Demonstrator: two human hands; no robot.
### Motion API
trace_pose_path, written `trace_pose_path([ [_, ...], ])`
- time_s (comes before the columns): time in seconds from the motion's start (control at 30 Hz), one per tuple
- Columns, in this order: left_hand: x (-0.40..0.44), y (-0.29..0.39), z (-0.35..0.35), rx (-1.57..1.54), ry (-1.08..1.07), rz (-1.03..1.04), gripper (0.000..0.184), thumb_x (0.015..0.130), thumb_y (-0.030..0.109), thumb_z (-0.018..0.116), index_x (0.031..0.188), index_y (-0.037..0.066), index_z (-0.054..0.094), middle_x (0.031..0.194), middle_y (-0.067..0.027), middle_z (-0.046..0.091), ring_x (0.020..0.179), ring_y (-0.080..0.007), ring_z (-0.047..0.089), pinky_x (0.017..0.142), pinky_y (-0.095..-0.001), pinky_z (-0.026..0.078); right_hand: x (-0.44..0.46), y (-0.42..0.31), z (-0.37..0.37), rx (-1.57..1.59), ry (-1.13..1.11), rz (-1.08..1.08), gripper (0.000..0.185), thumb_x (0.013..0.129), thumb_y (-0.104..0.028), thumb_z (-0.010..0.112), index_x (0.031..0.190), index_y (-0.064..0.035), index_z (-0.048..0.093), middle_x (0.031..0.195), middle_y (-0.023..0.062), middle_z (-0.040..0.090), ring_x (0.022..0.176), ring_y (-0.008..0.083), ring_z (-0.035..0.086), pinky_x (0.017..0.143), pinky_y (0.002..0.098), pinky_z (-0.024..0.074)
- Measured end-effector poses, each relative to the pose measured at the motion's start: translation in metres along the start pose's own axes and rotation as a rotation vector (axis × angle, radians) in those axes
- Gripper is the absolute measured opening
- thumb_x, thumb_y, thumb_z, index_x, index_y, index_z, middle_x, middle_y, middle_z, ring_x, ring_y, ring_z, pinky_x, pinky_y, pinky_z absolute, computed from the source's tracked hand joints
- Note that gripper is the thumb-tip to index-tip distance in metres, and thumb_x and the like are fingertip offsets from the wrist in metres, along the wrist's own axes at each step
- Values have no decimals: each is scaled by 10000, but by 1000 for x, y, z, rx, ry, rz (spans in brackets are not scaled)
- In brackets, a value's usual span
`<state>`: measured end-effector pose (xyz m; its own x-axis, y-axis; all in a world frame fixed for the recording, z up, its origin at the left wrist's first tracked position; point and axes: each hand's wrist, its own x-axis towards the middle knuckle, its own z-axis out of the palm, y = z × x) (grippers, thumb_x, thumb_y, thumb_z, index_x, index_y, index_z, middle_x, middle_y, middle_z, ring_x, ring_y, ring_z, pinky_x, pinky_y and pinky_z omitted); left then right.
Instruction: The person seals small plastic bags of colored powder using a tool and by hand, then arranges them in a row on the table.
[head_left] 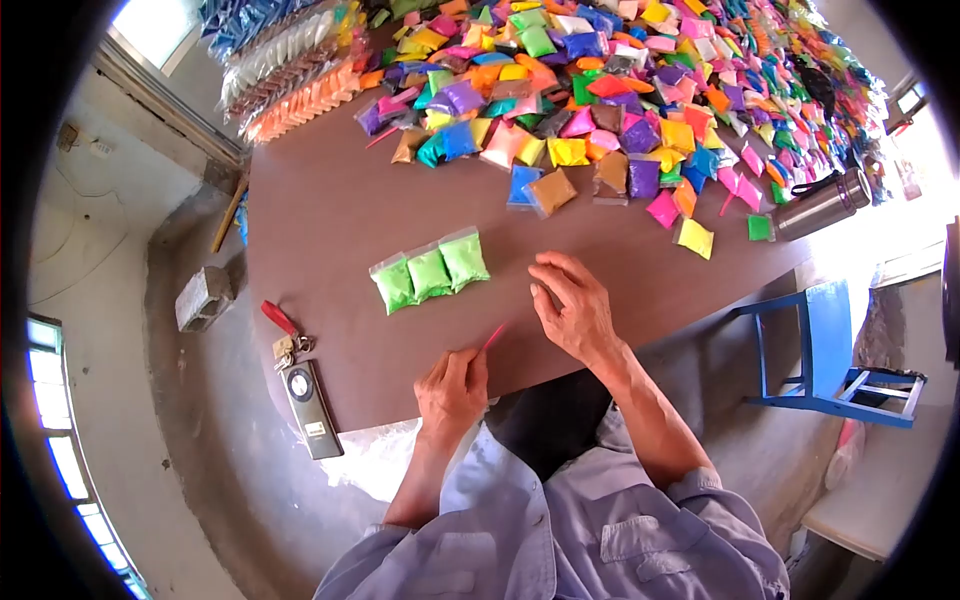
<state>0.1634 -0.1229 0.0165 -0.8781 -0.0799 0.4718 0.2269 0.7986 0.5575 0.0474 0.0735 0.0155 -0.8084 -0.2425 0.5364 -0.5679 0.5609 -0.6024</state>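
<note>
Three light green packets [429, 271] lie side by side, slightly overlapping, on the brown table [330, 220]. Below them, at the near edge of the table, my left hand [452, 389] is closed, with a thin pink stick [495, 335] pinched between thumb and fingers and pointing up to the right. To the right of the packets my right hand [575, 308] hovers over or rests on the table, fingers apart and slightly curled, with nothing in it.
A large heap of colourful packets [600, 90] covers the far side, with stacked orange packets [305, 105] at its left. A steel flask [822, 205] lies at the right edge. Keys [290, 347] and a phone [312, 410] lie at the left edge. A blue chair [825, 345] stands right.
</note>
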Motion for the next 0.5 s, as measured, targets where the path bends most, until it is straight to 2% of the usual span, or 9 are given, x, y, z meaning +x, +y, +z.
trace_pose_path([
  [0.2, 4, 2, 1, -18, 34, 17, 130, 861, 12, 781, 878, 57, 661, 680, -110, 619, 562, -297, 625, 527, -396, 489, 9, 10, -12, 3, 1, 47, 198, 863, -48, 739, 1061, -52, 738, 1190, 103, 696, 1040, 326, 694, 878, 436, 572],
  [0.27, 4, 2, -1, -16, 35, 12, 131, 860, 11, 781, 879, 55, 659, 678, -112, 617, 562, -300, 624, 527, -398, 488, 28, 17, -22, -236, 59, -26, 197, 863, -76, 745, 1059, -64, 744, 1192, 73, 684, 1053, 302, 663, 932, 441, 512],
  [0.37, 4, 2, -1, -21, 17, 13, 132, 860, 9, 781, 877, 52, 658, 676, -110, 612, 557, -301, 618, 523, -398, 485, 58, 30, -35, -311, 110, -57, 199, 860, -101, 747, 1056, -73, 748, 1169, 52, 673, 1058, 287, 638, 951, 437, 460],
  [0.5, 5, 2, -2, -29, -2, -19, 132, 862, 2, 776, 879, 51, 655, 665, -100, 597, 535, -284, 594, 512, -392, 472, 90, 47, -46, -377, 136, -82, 195, 860, -105, 742, 1052, -71, 746, 1137, 52, 675, 1056, 282, 646, 942, 429, 462],
])
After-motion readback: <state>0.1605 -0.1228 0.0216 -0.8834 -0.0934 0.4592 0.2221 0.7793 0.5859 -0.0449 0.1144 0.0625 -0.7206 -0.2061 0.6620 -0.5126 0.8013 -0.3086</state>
